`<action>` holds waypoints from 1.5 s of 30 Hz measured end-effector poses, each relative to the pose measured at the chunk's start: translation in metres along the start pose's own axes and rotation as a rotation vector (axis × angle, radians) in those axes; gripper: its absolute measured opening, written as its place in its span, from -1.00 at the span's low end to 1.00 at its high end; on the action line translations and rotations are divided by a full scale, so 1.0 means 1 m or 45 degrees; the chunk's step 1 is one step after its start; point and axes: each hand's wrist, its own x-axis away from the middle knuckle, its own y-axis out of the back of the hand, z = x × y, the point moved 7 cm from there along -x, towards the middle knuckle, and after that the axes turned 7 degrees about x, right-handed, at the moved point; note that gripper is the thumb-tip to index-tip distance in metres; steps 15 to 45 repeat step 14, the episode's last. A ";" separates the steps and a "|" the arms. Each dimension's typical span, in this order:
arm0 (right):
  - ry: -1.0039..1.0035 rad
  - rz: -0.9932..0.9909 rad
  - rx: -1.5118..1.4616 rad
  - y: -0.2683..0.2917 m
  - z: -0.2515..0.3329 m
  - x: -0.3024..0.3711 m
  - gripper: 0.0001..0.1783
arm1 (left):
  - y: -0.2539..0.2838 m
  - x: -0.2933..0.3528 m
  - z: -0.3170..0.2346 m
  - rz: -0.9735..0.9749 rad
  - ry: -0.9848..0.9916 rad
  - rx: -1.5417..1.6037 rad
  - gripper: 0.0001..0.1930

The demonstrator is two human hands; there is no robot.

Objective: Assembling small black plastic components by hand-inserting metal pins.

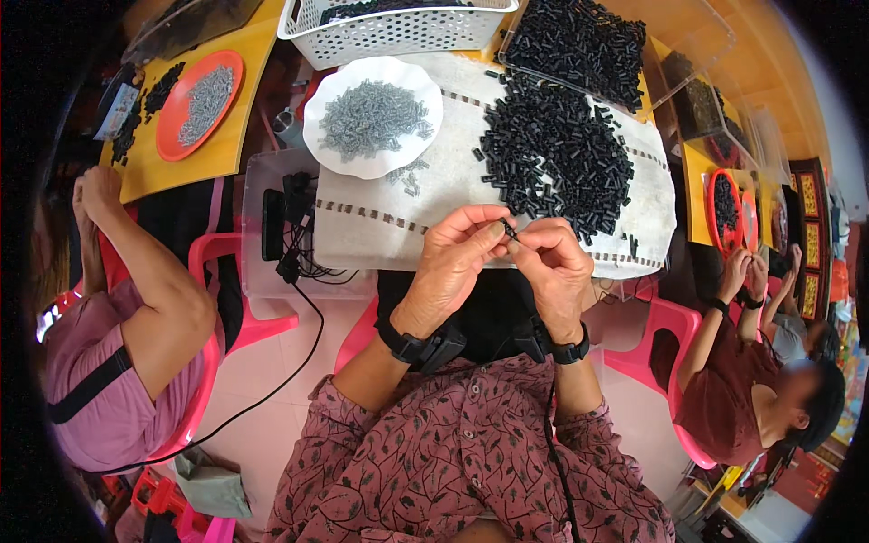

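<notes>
My left hand (453,262) and my right hand (552,267) meet at the near edge of the cloth-covered table. Between their pinched fingertips is a small black plastic piece (510,229), mostly covered by the fingers. Just beyond my hands a large heap of short black tubular pieces (552,154) spreads over the pale cloth (362,249). Left of the heap stands a white wavy-edged plate (373,68) bearing small translucent grey pieces (376,118). Several more of these grey pieces lie on the cloth beside the plate.
A white perforated basket (398,38) and a clear bin of black pieces (579,45) stand at the back. Left of the table, a clear tub (258,217) holds cables. People work at yellow tables on both sides; a black cable (308,344) runs leftward.
</notes>
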 end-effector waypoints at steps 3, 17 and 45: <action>-0.014 -0.022 0.026 0.000 -0.002 0.001 -0.85 | 0.001 0.000 0.000 -0.003 -0.022 -0.029 -0.78; 0.312 -0.163 0.446 -0.001 0.023 0.005 -0.83 | -0.002 0.000 -0.008 0.028 -0.211 -0.365 -0.80; 0.312 -0.163 0.446 -0.001 0.023 0.005 -0.83 | -0.002 0.000 -0.008 0.028 -0.211 -0.365 -0.80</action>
